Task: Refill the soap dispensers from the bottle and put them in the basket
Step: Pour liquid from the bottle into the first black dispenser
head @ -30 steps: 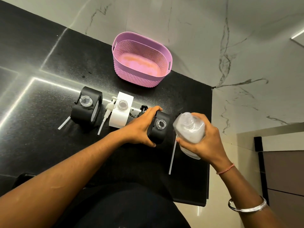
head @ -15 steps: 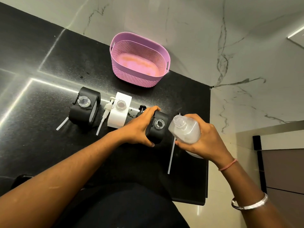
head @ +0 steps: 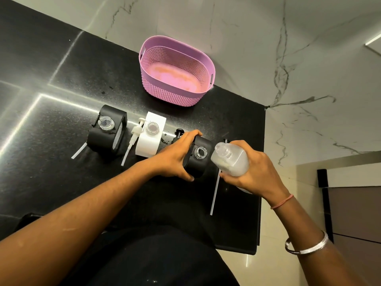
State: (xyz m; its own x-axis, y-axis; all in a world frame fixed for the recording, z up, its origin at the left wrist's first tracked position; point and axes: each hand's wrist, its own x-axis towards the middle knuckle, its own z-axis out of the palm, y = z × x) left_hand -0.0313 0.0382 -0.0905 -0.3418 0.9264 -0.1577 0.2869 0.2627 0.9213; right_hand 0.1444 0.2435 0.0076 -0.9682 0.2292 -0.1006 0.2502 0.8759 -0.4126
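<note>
Closest to the person, the right hand (head: 259, 172) is wrapped around a clear plastic refill bottle (head: 231, 159), tipped so its open mouth sits just beside the neck of a black box-shaped soap dispenser (head: 198, 159). The left hand (head: 175, 155) is curled around that dispenser to steady it. No soap looks to be flowing yet. Further along stand a white box-shaped dispenser (head: 150, 137) and another black dispenser (head: 107, 133), both open, with pump tubes lying beside them. At the back, the pink plastic basket (head: 175, 96) holds nothing. I think all three still need filling. No writing can be read.
</note>
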